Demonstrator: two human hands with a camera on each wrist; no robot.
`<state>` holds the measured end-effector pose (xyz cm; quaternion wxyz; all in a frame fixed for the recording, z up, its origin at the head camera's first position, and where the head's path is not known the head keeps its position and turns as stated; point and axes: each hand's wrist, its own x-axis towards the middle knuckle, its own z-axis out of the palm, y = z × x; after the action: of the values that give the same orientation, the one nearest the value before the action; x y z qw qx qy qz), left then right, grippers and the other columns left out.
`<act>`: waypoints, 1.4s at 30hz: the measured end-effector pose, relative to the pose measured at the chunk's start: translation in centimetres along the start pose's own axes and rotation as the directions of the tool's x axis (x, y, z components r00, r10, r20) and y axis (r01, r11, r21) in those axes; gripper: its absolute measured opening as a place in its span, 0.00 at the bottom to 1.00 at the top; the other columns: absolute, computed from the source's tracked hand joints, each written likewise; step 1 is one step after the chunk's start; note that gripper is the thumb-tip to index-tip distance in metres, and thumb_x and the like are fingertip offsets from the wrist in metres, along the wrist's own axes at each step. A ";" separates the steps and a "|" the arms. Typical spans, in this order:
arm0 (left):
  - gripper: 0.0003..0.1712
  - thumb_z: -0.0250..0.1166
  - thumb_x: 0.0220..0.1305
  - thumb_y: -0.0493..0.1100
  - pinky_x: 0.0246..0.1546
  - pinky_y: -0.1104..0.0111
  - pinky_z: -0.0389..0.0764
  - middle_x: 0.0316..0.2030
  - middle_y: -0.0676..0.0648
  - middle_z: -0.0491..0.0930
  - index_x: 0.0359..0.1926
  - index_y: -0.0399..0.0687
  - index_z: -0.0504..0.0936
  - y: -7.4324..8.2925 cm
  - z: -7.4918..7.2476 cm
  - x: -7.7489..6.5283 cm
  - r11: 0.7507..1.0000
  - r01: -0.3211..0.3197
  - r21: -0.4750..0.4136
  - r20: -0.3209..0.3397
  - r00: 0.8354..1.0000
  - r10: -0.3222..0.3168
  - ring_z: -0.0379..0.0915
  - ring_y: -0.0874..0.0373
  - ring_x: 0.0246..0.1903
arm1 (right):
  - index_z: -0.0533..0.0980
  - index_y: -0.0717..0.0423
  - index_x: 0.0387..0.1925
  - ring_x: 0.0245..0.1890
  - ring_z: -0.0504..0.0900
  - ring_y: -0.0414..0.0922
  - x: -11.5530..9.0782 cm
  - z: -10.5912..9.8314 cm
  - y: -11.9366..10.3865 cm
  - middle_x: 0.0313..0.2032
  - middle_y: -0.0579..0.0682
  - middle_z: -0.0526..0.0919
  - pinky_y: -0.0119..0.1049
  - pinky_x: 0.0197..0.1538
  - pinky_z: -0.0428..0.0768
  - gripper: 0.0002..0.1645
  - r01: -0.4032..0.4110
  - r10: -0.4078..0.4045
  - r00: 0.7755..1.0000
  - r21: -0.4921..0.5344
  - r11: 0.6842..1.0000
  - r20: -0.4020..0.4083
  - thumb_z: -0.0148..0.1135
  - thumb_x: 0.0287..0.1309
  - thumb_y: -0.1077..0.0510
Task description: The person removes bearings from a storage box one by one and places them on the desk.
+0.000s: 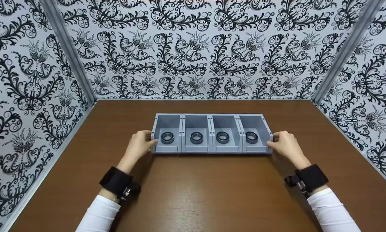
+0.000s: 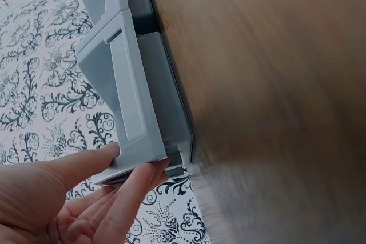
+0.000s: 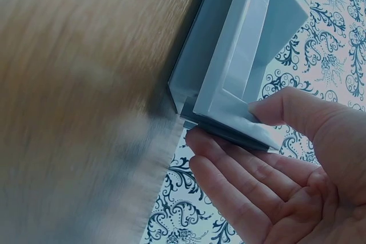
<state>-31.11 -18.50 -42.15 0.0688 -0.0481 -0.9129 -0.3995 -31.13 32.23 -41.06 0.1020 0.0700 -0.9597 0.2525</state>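
Note:
A row of several joined grey storage bins [image 1: 195,149] stands in the middle of the table, open tops up. Each bin has one dark ball bearing lying flat on its floor, from the leftmost bearing [image 1: 167,142] to the rightmost bearing [image 1: 251,141]. My left hand [image 1: 139,144] pinches the row's left end wall, thumb inside the rim and fingers outside, as the left wrist view shows. At the opposite end, my right hand [image 1: 287,145] grips the right end wall, its thumb over the rim and fingers against the outer side. Neither wrist view shows the bearings.
The brown wooden table [image 1: 193,193] extends around the bins on every side. Patterned black-and-white panels [image 1: 193,48] close off the back and both sides, with grey metal posts [image 1: 72,51] at the corners. Black straps [image 1: 116,182] with small cameras sit on both wrists.

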 end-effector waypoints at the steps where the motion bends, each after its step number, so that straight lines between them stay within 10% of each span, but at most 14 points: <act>1: 0.22 0.69 0.69 0.33 0.33 0.64 0.89 0.49 0.29 0.86 0.60 0.25 0.80 0.0 0.0 0.0 1.000 0.000 0.000 -0.002 1.000 0.000 0.88 0.41 0.40 | 0.83 0.65 0.28 0.23 0.72 0.45 0.0 0.0 0.0 0.21 0.48 0.81 0.38 0.29 0.69 0.08 0.000 0.000 1.000 0.002 1.000 0.000 0.69 0.58 0.61; 25: 0.22 0.70 0.68 0.34 0.32 0.65 0.89 0.51 0.30 0.85 0.59 0.25 0.80 0.0 -0.2 -0.3 1.000 0.018 -0.024 0.013 1.000 -0.018 0.87 0.42 0.42 | 0.84 0.65 0.29 0.25 0.77 0.45 0.0 0.2 0.2 0.25 0.54 0.86 0.39 0.31 0.73 0.09 0.009 -0.009 1.000 0.010 1.000 -0.001 0.70 0.58 0.61; 42: 0.22 0.69 0.69 0.34 0.32 0.64 0.89 0.52 0.29 0.84 0.60 0.25 0.80 0.1 -0.2 -0.2 0.999 0.025 -0.029 0.023 0.999 -0.025 0.87 0.41 0.42 | 0.85 0.69 0.37 0.38 0.87 0.62 -0.3 0.0 0.3 0.36 0.65 0.89 0.58 0.43 0.82 0.13 0.010 -0.010 1.000 0.017 1.000 0.021 0.70 0.61 0.59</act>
<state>-30.87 -18.57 -41.99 0.0530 -0.0422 -0.9082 -0.4130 -30.87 32.54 -41.23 0.0926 0.0783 -0.9581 0.2595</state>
